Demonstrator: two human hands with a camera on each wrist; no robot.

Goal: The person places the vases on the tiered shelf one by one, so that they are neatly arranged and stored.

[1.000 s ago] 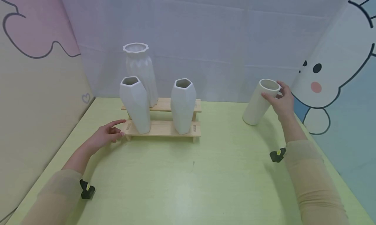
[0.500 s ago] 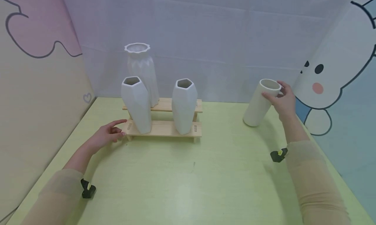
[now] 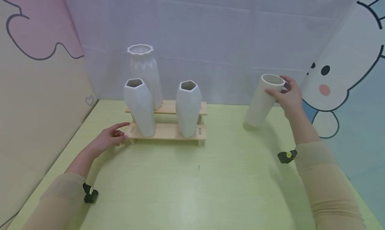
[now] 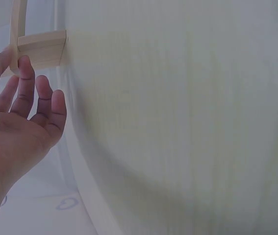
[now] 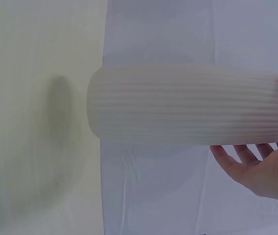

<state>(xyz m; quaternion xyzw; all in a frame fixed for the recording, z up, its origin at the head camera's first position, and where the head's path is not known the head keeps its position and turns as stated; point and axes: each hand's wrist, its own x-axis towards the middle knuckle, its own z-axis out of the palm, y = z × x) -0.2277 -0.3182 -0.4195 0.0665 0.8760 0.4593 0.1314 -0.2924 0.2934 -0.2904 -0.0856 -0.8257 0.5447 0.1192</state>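
Observation:
My right hand [image 3: 290, 94] grips a white cylindrical vase [image 3: 260, 101] near its rim, thumb on the near side. The vase tilts and hangs just off the table; fine ribs run along it [image 5: 188, 105] in the right wrist view. My left hand [image 3: 109, 138] pinches the left end of a two-step wooden stand [image 3: 165, 131] with thumb and fingertips; its other fingers [image 4: 43, 98] are bent and free. On the lower step stand two faceted white vases, one left [image 3: 139, 106] and one right [image 3: 188, 109]. A taller scalloped-rim vase [image 3: 144, 68] stands on the upper step's left.
The pale green table [image 3: 186, 183] reaches back to a hanging white cloth [image 3: 204, 46]. Printed panels stand at the left [image 3: 45, 89] and right [image 3: 355, 123]. The upper step's right part [image 3: 204, 106] shows behind the right faceted vase.
My right hand has raised the cylindrical vase off the table and shifted it slightly left. A gap and shadow now show beneath it. My left hand stays at the stand.

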